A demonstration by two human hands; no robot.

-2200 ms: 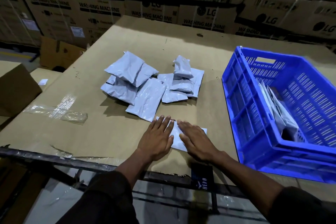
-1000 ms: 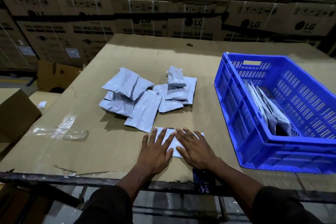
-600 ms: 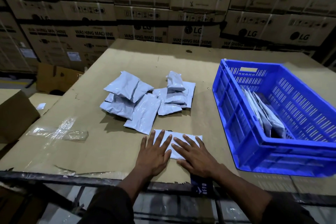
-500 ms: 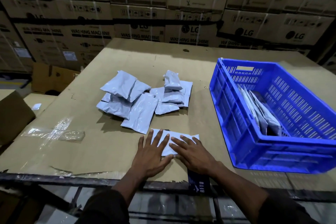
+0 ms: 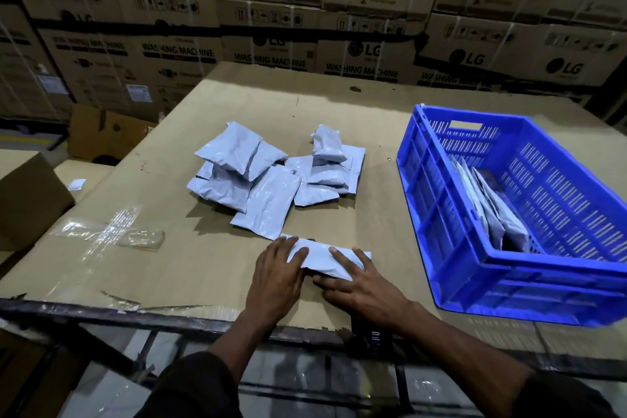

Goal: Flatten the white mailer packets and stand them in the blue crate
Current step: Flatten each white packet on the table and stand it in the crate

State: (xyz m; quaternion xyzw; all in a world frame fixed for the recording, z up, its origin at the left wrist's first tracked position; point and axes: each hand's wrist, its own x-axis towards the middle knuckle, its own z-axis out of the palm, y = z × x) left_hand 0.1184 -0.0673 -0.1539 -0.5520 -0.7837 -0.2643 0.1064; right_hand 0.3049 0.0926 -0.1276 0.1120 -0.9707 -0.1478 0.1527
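- Left hand [image 5: 276, 276] and right hand [image 5: 361, 285]: fingers spread, pressing one packet [image 5: 322, 256] flat at the table [image 5: 169, 275] near edge.
- Crate [image 5: 451, 248], right edge: packets upright inside.

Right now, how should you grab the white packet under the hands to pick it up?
Take the packet by its right short end, coming from the crate side with the right hand. It lies flat and thin, long side across the table, so pinching an end lifts it ready to stand upright.
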